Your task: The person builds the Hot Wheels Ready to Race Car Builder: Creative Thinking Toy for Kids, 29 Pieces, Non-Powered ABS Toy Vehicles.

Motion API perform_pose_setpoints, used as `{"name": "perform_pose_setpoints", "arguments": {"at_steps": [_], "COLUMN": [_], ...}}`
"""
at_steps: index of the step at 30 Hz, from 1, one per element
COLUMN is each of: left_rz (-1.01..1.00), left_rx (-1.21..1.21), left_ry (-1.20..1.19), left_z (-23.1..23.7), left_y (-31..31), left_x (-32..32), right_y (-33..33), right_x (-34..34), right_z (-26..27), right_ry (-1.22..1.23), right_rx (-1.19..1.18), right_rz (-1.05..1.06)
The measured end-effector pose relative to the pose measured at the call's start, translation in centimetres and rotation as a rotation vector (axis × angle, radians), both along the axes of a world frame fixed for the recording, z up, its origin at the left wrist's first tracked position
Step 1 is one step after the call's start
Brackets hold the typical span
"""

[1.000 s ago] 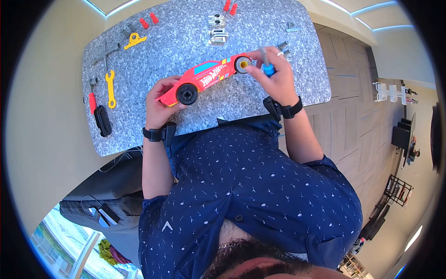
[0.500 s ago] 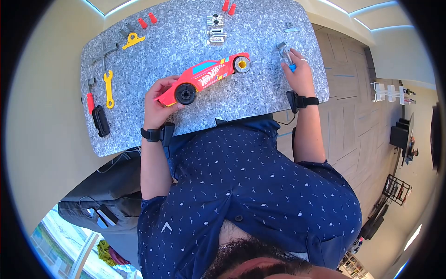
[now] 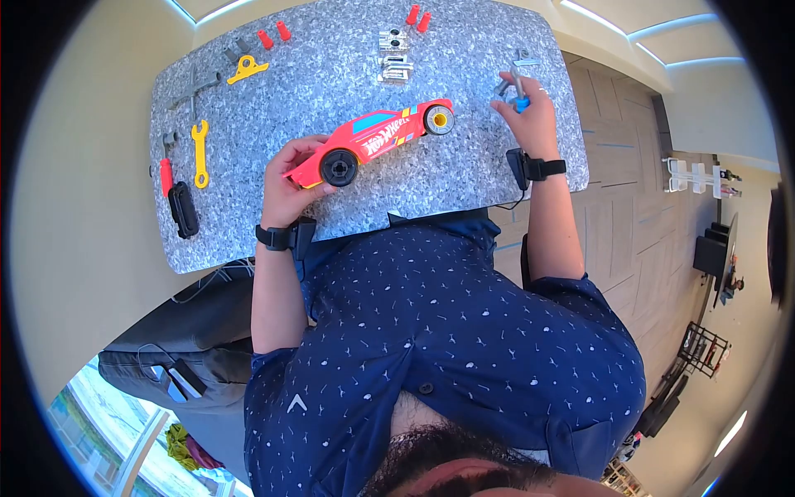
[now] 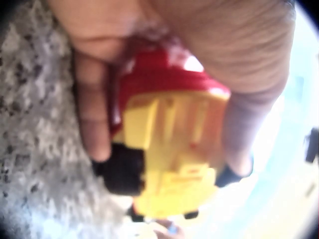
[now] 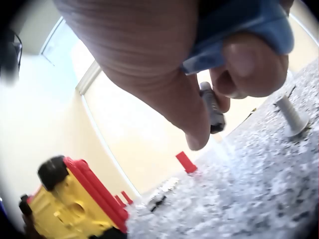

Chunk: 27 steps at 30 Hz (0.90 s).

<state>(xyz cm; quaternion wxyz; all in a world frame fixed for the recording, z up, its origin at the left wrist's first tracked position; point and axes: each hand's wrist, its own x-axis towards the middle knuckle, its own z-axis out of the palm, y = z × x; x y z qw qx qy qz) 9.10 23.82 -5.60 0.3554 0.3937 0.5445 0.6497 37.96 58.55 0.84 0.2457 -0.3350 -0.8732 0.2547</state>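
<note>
My left hand (image 3: pixel 286 178) grips one end of a red toy car (image 3: pixel 377 132), thumb on one side and fingers on the other. The left wrist view shows the car's yellow underside (image 4: pixel 174 164) between thumb and fingers. A black wheel (image 3: pixel 339 167) sits near this hand; the wheel at the far end (image 3: pixel 440 119) has a yellow centre. My right hand (image 3: pixel 534 124), over the right of the table, holds a blue-handled screwdriver (image 5: pixel 239 35) in curled fingers. Thumb and fingertips also pinch a small grey bolt-like piece (image 5: pixel 213 109). A grey bolt (image 5: pixel 292 117) stands on the table nearby.
On the table's left lie a yellow wrench (image 3: pixel 199 155), a grey T-shaped tool (image 3: pixel 196 91), a yellow bracket (image 3: pixel 247 70) and a black-and-red tool (image 3: pixel 183 209). Chrome parts (image 3: pixel 395 68) and red pegs (image 3: pixel 418 18) are at the back. A light-blue piece (image 3: pixel 525 58) lies back right.
My right hand moved from the car's far wheel to the grey bolts on the right, carrying the screwdriver, and now pinches a grey piece too. The left hand keeps holding the car.
</note>
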Motion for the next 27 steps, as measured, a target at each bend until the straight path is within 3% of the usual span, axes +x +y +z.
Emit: {"name": "perform_pose_setpoints", "arguments": {"at_steps": [2,8,12,16,19,25,27], "left_rz": [-0.006,-0.007,-0.011,-0.019,-0.025,-0.028,-0.023], "left_rx": [-0.003,0.003,0.003,0.01,0.017,0.014,0.023], "left_ry": [-0.01,-0.029,-0.008,-0.01,-0.011,-0.006,0.003], "left_z": [0.0,-0.2,0.1,0.0,0.1,0.2,0.1], "left_y": [0.0,0.0,0.1,0.0,0.2,0.0,0.1], "left_x": [-0.1,-0.1,0.0,-0.1,-0.1,-0.1,0.0], "right_y": [-1.6,-7.5,-8.9,-8.9,-9.2,-8.4,-8.7], "right_x": [-0.6,-1.7,-2.3,-2.7,-3.1,-2.0,-1.6], "right_z": [1.1,5.8,6.1,6.2,6.4,7.6,9.7], "right_ry": [0.131,0.305,0.261,0.173,0.095,0.222,0.044], "right_rx": [-0.077,-0.724,-0.771,-0.734,-0.408,-0.384,-0.206], "right_rz": [0.006,0.249,0.305,0.246,0.216,0.231,0.229]}}
